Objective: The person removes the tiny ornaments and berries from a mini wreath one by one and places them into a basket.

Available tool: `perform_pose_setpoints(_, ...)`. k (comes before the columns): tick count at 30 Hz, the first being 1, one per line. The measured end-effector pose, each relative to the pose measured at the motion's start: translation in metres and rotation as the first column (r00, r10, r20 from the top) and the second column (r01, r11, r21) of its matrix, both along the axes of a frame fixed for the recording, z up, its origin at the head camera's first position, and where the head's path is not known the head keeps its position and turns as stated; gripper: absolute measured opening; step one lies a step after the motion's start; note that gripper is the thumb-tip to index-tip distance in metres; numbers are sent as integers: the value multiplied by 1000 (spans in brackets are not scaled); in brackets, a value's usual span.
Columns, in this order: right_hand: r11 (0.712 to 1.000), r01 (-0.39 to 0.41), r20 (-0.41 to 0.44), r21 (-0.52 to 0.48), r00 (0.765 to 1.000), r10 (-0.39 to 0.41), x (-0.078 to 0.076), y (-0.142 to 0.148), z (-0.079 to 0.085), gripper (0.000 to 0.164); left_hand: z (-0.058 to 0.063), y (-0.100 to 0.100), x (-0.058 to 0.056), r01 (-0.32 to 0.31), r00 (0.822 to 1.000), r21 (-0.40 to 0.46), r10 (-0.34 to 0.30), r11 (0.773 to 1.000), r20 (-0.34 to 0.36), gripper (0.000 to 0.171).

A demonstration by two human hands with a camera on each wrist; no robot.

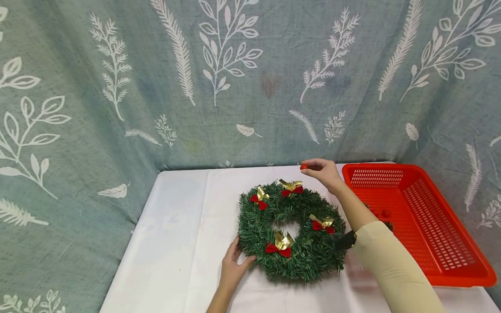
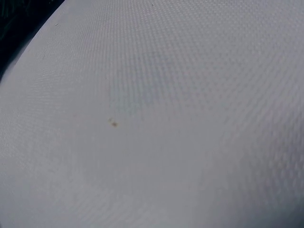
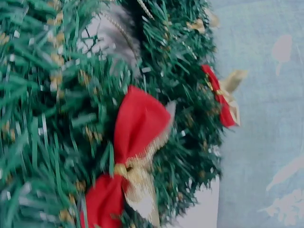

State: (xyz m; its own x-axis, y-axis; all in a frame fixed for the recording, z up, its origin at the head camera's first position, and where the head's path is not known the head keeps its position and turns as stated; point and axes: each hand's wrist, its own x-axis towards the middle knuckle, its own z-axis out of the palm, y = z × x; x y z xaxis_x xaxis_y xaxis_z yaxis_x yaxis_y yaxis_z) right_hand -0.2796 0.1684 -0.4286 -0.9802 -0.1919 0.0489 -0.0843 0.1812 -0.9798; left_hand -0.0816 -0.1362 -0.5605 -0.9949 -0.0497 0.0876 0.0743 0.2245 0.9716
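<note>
A round green wreath (image 1: 254,230) of artificial pine lies on the table. Several bows decorate it, among them a red bow with gold ribbon (image 3: 140,128) seen close up in the right wrist view. My left hand (image 1: 232,269) holds the wreath's lower left edge, thumb and fingers spread around it, fingertips partly lost in the needles. Above the table, just beyond the wreath's far right side, my right hand (image 1: 325,174) pinches a small round red ornament (image 1: 303,166) between thumb and fingers. Neither hand shows in its wrist view.
To the right stands a red plastic basket (image 1: 450,204) with perforated walls; a few small red and dark pieces lie in it, partly behind my right forearm. White cloth (image 1: 172,243) covers the table. A leaf-patterned curtain (image 1: 274,87) hangs behind and at the sides.
</note>
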Motion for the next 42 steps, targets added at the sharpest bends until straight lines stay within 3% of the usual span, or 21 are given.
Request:
perform_pose_setpoints(4,1000,13,-2,19,1000,-13,2,14,3,42,5,1,1,-1,1000,1,1,1000,6,80)
perform_pose_setpoints(11,998,19,8,61,1000,-20,8,35,7,47,2,2,1,-13,1000,10,12,1000,15,80)
perform_pose_setpoints(17,998,6,-4,57,1000,-6,15,50,18,38,2,2,1,-25,1000,13,24,1000,13,80)
perform_pose_setpoints(27,981,33,-26,190,999,-29,23,85,9,46,3,1,1,-19,999,10,19,1000,32,81)
perform_pose_setpoints(29,982,40,-18,185,999,-37,25,91,8,47,1,0,1,-23,1000,1,23,1000,22,81)
perform_pose_setpoints(36,973,82,-12,218,997,-81,29,115,1,45,-28,-2,-5,-46,999,1,46,999,22,83)
perform_pose_setpoints(42,957,128,-48,262,992,-119,37,134,-5,46,-31,-4,-6,-37,999,20,37,999,-7,83)
